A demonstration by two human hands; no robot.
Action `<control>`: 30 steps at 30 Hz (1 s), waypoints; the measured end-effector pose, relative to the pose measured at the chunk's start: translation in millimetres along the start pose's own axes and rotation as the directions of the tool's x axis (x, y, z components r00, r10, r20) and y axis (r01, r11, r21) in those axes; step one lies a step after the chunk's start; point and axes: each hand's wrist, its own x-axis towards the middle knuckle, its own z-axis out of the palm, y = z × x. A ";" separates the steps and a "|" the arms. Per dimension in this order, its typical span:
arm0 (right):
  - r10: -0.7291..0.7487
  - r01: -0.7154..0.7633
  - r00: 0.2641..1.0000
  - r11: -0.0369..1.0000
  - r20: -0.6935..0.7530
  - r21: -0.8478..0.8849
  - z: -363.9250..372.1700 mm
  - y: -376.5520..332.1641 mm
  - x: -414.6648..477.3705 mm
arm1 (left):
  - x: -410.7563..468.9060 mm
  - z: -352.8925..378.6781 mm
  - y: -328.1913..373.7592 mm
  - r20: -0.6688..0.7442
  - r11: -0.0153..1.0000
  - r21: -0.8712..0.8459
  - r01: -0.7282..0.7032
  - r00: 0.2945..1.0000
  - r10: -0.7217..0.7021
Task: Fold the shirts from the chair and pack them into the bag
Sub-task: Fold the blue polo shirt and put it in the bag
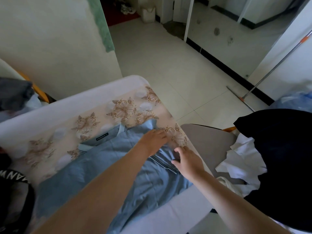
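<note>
— Where's the blue shirt (118, 159)?
— Spread on the flowered table (101, 119), under both hands. The left hand (154, 141) presses it flat, fingers straight. Just beside it, the right hand (188, 160) pinches the striped sleeve (166, 157).
— And the others?
— Right of that pinch, a white shirt (239, 159) and a black shirt (283, 157) lie on the chair (207, 141).

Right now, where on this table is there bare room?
Free: floral cloth between the blue shirt and the table's white far edge. Crowded: right corner, where left hand and right hand work the sleeve, and the piled chair.
</note>
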 end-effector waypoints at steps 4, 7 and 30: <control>-0.017 0.017 1.000 1.000 -0.001 0.002 0.4 10.5 1.4 | 6.7 -5.0 -20.5 0.021 0.990 0.142 0.019 1.000 -0.022; -0.042 0.042 0.999 0.998 0.002 -0.042 -4.5 5.2 3.4 | 1.9 -15.8 -28.0 0.007 0.996 0.088 -0.001 1.000 0.000; -0.358 0.408 0.890 0.902 0.280 -0.143 27.4 -156.6 -45.9 | -255.8 65.8 -20.3 -0.049 0.736 -0.391 0.552 0.786 -0.616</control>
